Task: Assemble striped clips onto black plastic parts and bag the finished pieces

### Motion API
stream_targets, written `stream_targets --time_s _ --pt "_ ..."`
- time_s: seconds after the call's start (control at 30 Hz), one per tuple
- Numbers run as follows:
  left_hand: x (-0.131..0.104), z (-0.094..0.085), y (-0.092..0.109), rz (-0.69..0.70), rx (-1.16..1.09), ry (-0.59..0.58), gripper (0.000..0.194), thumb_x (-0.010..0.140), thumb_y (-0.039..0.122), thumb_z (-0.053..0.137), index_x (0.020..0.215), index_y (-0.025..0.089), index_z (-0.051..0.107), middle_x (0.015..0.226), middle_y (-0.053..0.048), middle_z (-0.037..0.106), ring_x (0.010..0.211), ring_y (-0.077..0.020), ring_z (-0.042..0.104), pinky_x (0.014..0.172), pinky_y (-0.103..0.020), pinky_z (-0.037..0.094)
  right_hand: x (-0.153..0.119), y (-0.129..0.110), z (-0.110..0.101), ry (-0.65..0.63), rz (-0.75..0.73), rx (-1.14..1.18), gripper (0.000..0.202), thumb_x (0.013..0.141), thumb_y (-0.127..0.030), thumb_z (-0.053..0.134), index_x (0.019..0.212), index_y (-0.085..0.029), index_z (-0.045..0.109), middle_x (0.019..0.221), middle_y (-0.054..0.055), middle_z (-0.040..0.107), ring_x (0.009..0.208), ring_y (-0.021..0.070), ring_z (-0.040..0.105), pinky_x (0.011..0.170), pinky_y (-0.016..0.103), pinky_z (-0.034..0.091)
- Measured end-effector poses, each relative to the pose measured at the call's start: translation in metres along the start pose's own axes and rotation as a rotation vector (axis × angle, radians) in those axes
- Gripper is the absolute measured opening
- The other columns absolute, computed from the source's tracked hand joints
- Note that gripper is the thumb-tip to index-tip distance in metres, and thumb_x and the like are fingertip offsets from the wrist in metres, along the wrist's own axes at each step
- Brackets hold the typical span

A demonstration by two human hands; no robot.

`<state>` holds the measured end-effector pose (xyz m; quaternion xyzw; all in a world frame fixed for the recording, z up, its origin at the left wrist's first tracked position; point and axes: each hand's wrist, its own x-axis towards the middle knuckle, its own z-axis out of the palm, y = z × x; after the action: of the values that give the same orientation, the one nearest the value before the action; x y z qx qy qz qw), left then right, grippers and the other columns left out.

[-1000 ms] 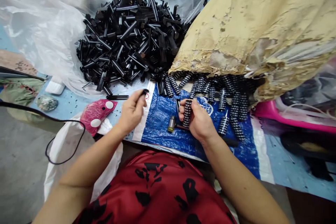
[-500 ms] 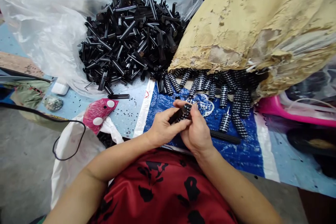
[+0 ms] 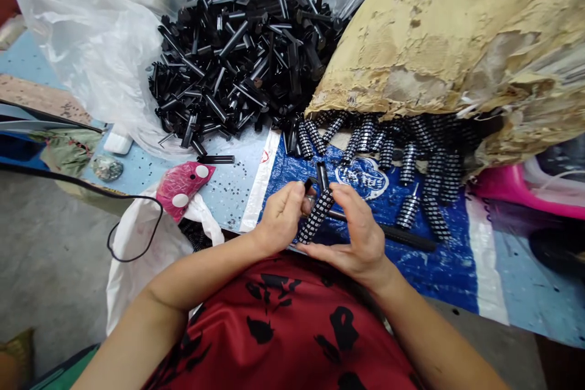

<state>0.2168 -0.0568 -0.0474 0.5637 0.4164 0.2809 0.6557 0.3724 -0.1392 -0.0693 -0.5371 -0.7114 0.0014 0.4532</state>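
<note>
Holding the studded cylinder, black with pale dots, in the right hand, spanning it lengthwise: pressing with fingertips near the far end and with the thumb at the near end, probably for keeping it steady. Holding it over the near part of the blue sheet, leaning its far end to the right. Pinching a small dark piece narrowly in the left hand, close beside the cylinder. Showing also a glossy black strip at the far end, not being able to tell if fitting inside or lying behind. Keeping the heap of black plastic pieces at far left and similar cylinders under the worn yellow sack at far right, probably for reaching both easily. Comparing with half a second ago: spreading the hands more, now exposing almost the cylinder's whole length; leaving the heap lying as before.
</note>
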Motion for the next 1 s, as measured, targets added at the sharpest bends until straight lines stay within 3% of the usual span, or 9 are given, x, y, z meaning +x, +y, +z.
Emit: stream_targets --time_s 0.13,0.27,0.37,0.47,0.57,0.67,0.73,0.83,1.0 --pt "-0.002 0.004 0.002 0.009 -0.069 -0.044 0.051 0.091 0.070 0.064 0.095 0.020 0.071 0.090 -0.003 0.069 0.084 -0.0162 0.060 0.081 -0.029 0.052 -0.004 -0.001 0.000 0.012 -0.031 -0.011 0.108 0.080 -0.047 0.087 0.166 -0.017 0.029 0.147 0.021 0.060 0.134 0.0360 0.063 0.107 0.051 0.061" --pt "0.000 -0.005 0.006 -0.280 -0.406 -0.192 0.051 0.077 0.063 0.083 0.099 0.019 0.074 0.088 -0.003 0.074 0.074 -0.0156 0.067 0.074 -0.030 0.057 -0.007 0.000 -0.002 -0.045 -0.035 -0.027 0.110 0.080 -0.045 0.087 0.167 -0.019 0.026 0.150 0.021 0.059 0.137 0.0358 0.061 0.110 0.051 0.059" --pt "0.003 -0.012 0.004 -0.492 -0.575 -0.344 0.051 0.071 0.054 0.091 0.098 0.016 0.071 0.084 -0.006 0.076 0.069 -0.0174 0.072 0.072 -0.032 0.060 -0.009 -0.001 -0.001 -0.104 0.015 0.049 0.112 0.080 -0.052 0.085 0.168 -0.018 0.023 0.154 0.023 0.055 0.141 0.0362 0.058 0.113 0.052 0.057" --pt "0.004 -0.016 -0.004 -0.534 -0.595 -0.357 0.053 0.070 0.054 0.091 0.101 0.018 0.067 0.081 -0.005 0.076 0.068 -0.0183 0.072 0.068 -0.032 0.060 -0.015 0.001 -0.004 -0.160 0.077 0.079 0.120 0.079 -0.069 0.078 0.169 -0.018 0.017 0.158 0.024 0.050 0.145 0.0387 0.054 0.114 0.057 0.054" --pt "0.008 -0.027 -0.015 -0.312 -0.397 -0.220 0.051 0.077 0.059 0.084 0.104 0.019 0.066 0.085 -0.004 0.075 0.067 -0.0152 0.068 0.065 -0.028 0.055 -0.031 0.012 -0.016 -0.154 0.102 -0.109 0.102 0.086 -0.063 0.075 0.164 -0.015 0.030 0.149 0.024 0.059 0.139 0.0395 0.058 0.110 0.057 0.054" --pt "0.017 -0.049 -0.022 0.069 0.116 -0.090 0.038 0.087 0.050 0.076 0.107 0.019 0.069 0.094 -0.005 0.074 0.080 -0.0159 0.066 0.076 -0.030 0.052 -0.053 0.027 -0.032 -0.210 0.141 -0.453 0.046 0.095 -0.034 0.073 0.136 -0.016 0.063 0.118 0.016 0.075 0.111 0.0338 0.071 0.092 0.047 0.058" --pt "0.024 -0.065 -0.022 0.221 0.509 -0.083 0.026 0.091 0.039 0.071 0.106 0.018 0.072 0.098 -0.007 0.073 0.090 -0.0186 0.065 0.086 -0.033 0.049 -0.063 0.031 -0.039 -0.281 0.137 -0.557 0.022 0.097 -0.027 0.069 0.115 -0.016 0.071 0.101 0.012 0.075 0.092 0.0278 0.072 0.080 0.040 0.056" --pt "0.035 -0.079 -0.016 0.209 0.874 -0.179 0.021 0.090 0.037 0.074 0.099 0.018 0.074 0.095 -0.006 0.071 0.089 -0.0201 0.063 0.083 -0.033 0.045 -0.060 0.024 -0.042 -0.252 0.137 -0.473 0.016 0.099 -0.022 0.064 0.112 -0.015 0.069 0.096 0.010 0.073 0.083 0.0218 0.069 0.075 0.033 0.054" --pt "0.046 -0.079 -0.008 0.018 0.883 -0.287 0.030 0.079 0.045 0.084 0.085 0.018 0.071 0.069 0.003 0.058 0.065 -0.0134 0.049 0.064 -0.028 0.031 -0.030 0.009 -0.026 -0.022 0.150 -0.256 0.024 0.100 -0.014 0.056 0.122 -0.019 0.065 0.094 0.006 0.073 0.079 0.0176 0.069 0.073 0.028 0.053"
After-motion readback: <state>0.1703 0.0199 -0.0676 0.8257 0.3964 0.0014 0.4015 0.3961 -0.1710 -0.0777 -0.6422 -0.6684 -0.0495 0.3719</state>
